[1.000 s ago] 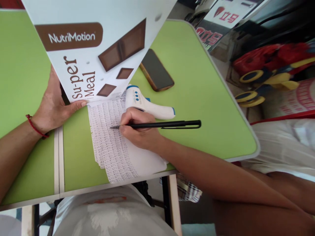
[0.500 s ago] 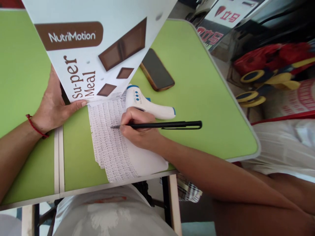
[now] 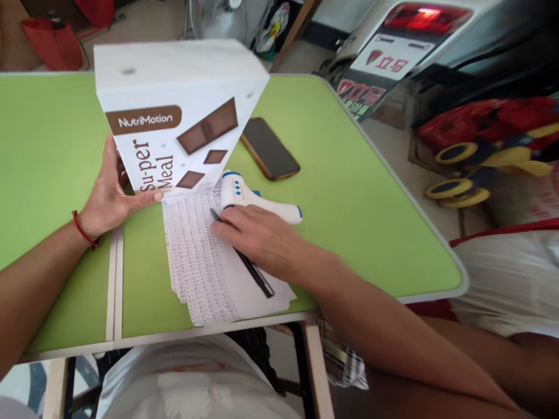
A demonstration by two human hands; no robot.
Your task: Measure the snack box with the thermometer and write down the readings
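Observation:
My left hand (image 3: 114,195) grips the lower left edge of a white NutriMotion box (image 3: 192,169), with its thumb on the printed front. The box stands on the sheets, tilted slightly. My right hand (image 3: 255,235) is palm down over the handwritten paper sheets (image 3: 192,262), with its thumb and finger closed around a black pen (image 3: 253,273). The pen's tip pokes out past the fingers and its body slants under the hand toward me. Just beyond that hand lies a white and blue infrared thermometer (image 3: 262,203), its handle close to the knuckles.
A dark phone (image 3: 271,148) in a brown case lies on the green folding table (image 3: 349,233), behind the thermometer. The table's seam (image 3: 115,285) runs by my left wrist. Yellow-ringed tools (image 3: 456,174) and a vehicle's tail light (image 3: 428,18) are off to the right.
My right hand has rolled palm down, and the pen has swung from pointing right to slanting toward me. The view has pulled back, showing the box's top. My left hand keeps its grip.

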